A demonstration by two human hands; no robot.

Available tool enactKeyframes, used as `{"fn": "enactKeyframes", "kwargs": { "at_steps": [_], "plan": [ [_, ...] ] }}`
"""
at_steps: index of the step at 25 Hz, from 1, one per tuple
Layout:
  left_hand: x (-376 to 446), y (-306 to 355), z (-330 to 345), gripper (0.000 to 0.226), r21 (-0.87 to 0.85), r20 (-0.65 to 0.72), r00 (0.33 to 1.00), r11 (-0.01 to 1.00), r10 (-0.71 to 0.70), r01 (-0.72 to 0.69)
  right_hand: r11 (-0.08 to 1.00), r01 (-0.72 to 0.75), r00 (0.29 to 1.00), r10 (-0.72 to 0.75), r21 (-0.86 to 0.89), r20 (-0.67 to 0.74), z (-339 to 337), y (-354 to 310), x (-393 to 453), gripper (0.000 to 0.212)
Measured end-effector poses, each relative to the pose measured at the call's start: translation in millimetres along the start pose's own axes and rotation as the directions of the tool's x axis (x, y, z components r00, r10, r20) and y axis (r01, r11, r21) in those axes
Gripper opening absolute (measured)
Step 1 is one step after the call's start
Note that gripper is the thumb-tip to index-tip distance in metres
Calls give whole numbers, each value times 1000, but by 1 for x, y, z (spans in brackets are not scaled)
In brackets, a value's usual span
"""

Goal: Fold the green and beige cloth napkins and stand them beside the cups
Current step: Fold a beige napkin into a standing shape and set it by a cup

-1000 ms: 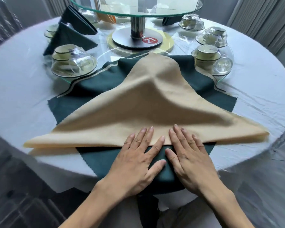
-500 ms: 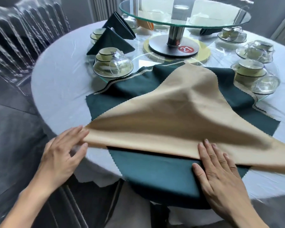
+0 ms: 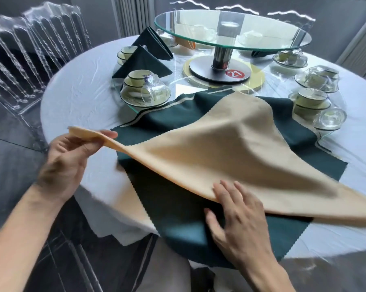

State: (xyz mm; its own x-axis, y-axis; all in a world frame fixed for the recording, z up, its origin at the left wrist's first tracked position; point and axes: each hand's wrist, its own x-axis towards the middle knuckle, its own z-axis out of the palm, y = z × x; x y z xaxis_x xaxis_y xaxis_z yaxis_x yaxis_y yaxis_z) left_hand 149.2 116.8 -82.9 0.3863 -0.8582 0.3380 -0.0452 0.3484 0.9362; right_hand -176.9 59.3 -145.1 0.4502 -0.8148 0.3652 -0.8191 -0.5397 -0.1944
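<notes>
Cups first: beyond the left hand (image 3: 66, 165), a saucer (image 3: 145, 100) carries a stacked cup (image 3: 140, 77) with an upturned glass cup (image 3: 154, 88) leaning on it. I log a similar set (image 3: 312, 102) beyond the right hand (image 3: 239, 216), with an inverted glass (image 3: 330, 119) beside it. Contents of any cup: I cannot tell.

Left hand pinches the left corner of the beige napkin (image 3: 230, 152) between thumb and fingers, lifted off the table (image 3: 76, 98). Right hand lies flat, fingers straight, pressing the napkin's near edge onto the green napkin (image 3: 177, 211) spread beneath, between both hands.

Two folded green napkins (image 3: 144, 64) stand beyond the left-hand cups. Glass turntable (image 3: 232, 30) sits farther off.

Beige napkin's right tip runs out of view. Green napkin's middle is hidden under the beige. Both hands are motion-blurred.
</notes>
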Motion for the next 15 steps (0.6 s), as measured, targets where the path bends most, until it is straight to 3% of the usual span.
{"fn": "enactKeyframes", "kwargs": {
  "at_steps": [4, 7, 10, 13, 15],
  "plan": [
    [31, 34, 38, 22, -28, 72, 996, 998, 62, -60, 996, -37, 999, 37, 84, 10, -8, -24, 8, 15],
    [46, 46, 65, 10, -26, 86, 996, 999, 30, -28, 949, -111, 991, 85, 296, 100, -26, -19, -19, 19],
    [63, 29, 97, 9, 146, 118, 991, 988, -65, 47, 877, -200, 970, 115, 438, 212, -43, -12, -39, 29],
    [80, -10, 124, 8, 290, 180, 941, 930, -287, 228, 854, -284, 940, 159, 437, 300, -47, -9, -47, 47],
    [89, -32, 134, 6, 370, 169, 930, 896, -326, 247, 863, -298, 937, 183, 409, 296, -49, -10, -46, 48]
  ]
}}
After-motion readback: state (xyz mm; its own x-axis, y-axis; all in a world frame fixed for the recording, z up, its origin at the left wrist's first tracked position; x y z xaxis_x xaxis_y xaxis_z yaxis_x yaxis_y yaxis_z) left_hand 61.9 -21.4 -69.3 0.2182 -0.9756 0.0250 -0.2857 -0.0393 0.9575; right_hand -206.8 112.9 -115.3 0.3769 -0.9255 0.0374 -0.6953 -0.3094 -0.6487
